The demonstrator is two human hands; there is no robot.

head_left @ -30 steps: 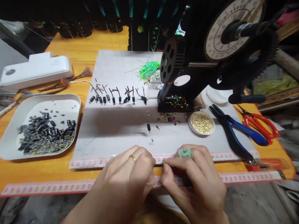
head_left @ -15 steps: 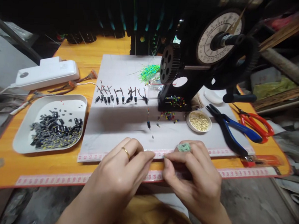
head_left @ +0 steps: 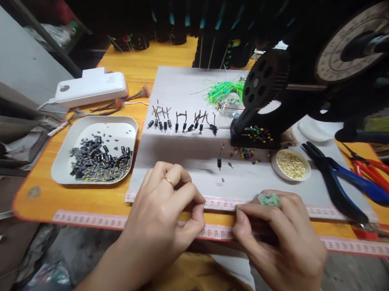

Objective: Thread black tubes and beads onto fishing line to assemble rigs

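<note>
Since the frame half a second earlier, your left hand [head_left: 165, 209] had moved leftward along the upper measuring tape [head_left: 222, 204], widening its gap from your right hand [head_left: 284, 228]; the view had swung left. Your left thumb and index finger met in a pinch; whether anything lay between them could not be told. Your right thumb and index finger gripped a small dark piece [head_left: 237, 207], too tiny to identify, at the near edge of the grey board [head_left: 260, 188]. A green wad [head_left: 269, 200] sat against your right fingers.

The board lay on an orange table [head_left: 42, 189], whose near edge carried a lower measuring tape [head_left: 92, 219]. At left stood a white tray [head_left: 93, 123] of dark parts [head_left: 97, 158], with a white box [head_left: 91, 88] beyond. Across the board ran a row of black cylinders [head_left: 176, 126]; to the far right rose a black machine [head_left: 263, 79]. Right of centre were a dish [head_left: 275, 171] of gold pieces [head_left: 293, 163] and blue-and-black pliers [head_left: 329, 178]. A pale wall [head_left: 28, 19] bounded the far left; grey floor [head_left: 88, 248] showed below the table.
</note>
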